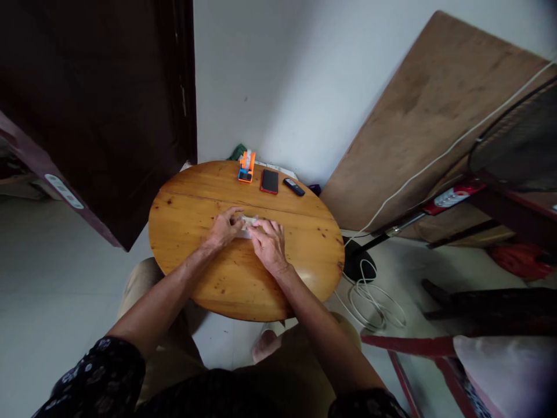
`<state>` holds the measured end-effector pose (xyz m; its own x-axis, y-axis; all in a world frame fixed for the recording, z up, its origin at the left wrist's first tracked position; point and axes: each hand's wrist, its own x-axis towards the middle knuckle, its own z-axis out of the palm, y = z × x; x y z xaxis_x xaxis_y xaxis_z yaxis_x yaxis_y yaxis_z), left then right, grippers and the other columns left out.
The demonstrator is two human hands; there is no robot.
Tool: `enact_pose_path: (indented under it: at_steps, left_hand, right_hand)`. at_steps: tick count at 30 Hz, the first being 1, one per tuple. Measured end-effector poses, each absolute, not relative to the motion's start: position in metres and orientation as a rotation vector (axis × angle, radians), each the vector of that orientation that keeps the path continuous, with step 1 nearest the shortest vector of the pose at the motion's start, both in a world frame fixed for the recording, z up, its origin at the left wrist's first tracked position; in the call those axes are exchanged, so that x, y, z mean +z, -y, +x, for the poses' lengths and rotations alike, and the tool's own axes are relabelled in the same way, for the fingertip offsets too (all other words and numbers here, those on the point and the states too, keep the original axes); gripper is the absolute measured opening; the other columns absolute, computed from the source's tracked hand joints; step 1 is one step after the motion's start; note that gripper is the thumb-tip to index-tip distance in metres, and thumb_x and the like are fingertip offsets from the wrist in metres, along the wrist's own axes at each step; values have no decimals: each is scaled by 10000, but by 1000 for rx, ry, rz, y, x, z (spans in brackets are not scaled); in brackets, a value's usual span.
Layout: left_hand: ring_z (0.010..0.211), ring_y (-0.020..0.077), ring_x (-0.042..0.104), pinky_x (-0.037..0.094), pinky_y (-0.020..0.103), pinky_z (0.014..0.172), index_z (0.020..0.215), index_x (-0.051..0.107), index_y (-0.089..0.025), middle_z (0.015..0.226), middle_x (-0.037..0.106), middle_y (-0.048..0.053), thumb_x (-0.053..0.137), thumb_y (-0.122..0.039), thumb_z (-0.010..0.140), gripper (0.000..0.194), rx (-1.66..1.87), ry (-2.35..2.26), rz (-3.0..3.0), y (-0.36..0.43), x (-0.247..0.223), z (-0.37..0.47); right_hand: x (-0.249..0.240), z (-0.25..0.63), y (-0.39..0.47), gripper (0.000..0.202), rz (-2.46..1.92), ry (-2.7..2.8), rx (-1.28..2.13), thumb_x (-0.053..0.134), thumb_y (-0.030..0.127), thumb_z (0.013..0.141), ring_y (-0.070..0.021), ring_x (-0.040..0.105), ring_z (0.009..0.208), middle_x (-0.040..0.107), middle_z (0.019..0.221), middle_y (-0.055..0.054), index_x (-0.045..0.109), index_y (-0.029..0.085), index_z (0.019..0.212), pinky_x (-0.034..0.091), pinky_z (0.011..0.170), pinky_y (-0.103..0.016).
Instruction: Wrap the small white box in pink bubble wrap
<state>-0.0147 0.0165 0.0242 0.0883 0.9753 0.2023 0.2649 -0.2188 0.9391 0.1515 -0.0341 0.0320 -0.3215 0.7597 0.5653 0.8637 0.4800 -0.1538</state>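
Observation:
Over the middle of the oval wooden table, my left hand (225, 226) grips the left side of a small whitish, partly see-through thing (249, 220) between thumb and fingers. My right hand (268, 241) pinches its right side, the fingers bent over it. It looks like a small wrapped packet, but its kind is too small to make out. Beneath it shows a pale flat strip (242, 233), partly covered by both hands. The two hands are close together, low over the wood.
The wooden table (183, 232) bears an orange and blue tape dispenser (246, 167), a red-edged phone (270, 181) and a dark remote control (294, 186) along its far edge. A wall stands behind. White cable (369, 296) lies coiled on the floor at right, near a fan stand (361, 258).

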Motion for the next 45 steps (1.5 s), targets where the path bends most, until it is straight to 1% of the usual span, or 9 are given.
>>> enact_pose_path:
  at_steps: [4,6,15,20,25,30,37,41,45]
  left_hand:
    - [693,140,592,469,253,704,932,773,-198,801,704,19,578,-200,783,245,1266,-1159,1870,-10,26,-16]
    - [727,152,617,479,262,729,852,778,-198,852,731,36,582,-200,785,207,1246,-1108,1923,-9,26,-16]
    - [693,137,631,485,240,681,841,761,-162,792,735,25,665,-285,751,180,1128,-999,1584,-17,21,-15]
    - [672,125,601,453,230,653,842,756,-152,763,710,17,672,-294,734,197,1132,-986,1557,-17,21,-15]
    - [657,114,578,433,222,631,845,752,-146,740,687,8,668,-293,725,207,1152,-978,1548,-18,17,-13]
    - [634,104,575,434,215,617,829,744,-151,742,688,1,664,-264,731,170,1165,-963,1550,-19,15,-13]
    - [657,114,587,442,217,624,840,749,-151,753,711,15,697,-274,714,184,1120,-965,1515,-17,21,-16]
    - [699,132,605,457,233,655,824,752,-159,780,722,25,706,-293,698,190,1119,-946,1506,-17,25,-17]
    - [636,116,566,434,232,630,805,749,-161,730,709,12,707,-307,677,198,1131,-969,1489,-16,26,-17]
  right_hand:
    - [28,153,38,286,-1337,2182,-307,492,226,964,-268,504,1013,672,1150,-85,751,279,1076,357,822,-417]
    - [27,154,40,291,-1346,2206,-311,497,223,953,-277,497,1024,662,1167,-95,741,270,1106,356,826,-422]
    - [25,153,41,343,-1362,2201,-285,521,148,887,-291,507,1052,647,1226,-99,715,249,1152,348,847,-439]
    - [26,153,41,348,-1353,2152,-226,525,125,862,-275,531,1057,643,1218,-87,720,247,1123,371,866,-420]
    - [26,156,39,394,-1354,2029,-208,525,129,849,-269,545,1099,625,1242,-95,678,229,1198,400,912,-410]
    - [26,155,39,379,-1345,2156,-277,557,99,807,-292,521,1156,591,1338,-94,695,247,1127,401,908,-433]
    - [22,158,37,305,-1321,1982,-184,522,124,816,-269,566,1146,624,1272,-93,668,225,1064,416,946,-414]
    - [21,162,36,386,-1296,1954,-186,509,117,816,-268,568,1154,609,1289,-96,669,231,1148,419,973,-419]
    - [23,158,39,453,-1293,2114,-238,531,72,779,-288,551,1157,573,1354,-104,687,244,1167,416,937,-442]
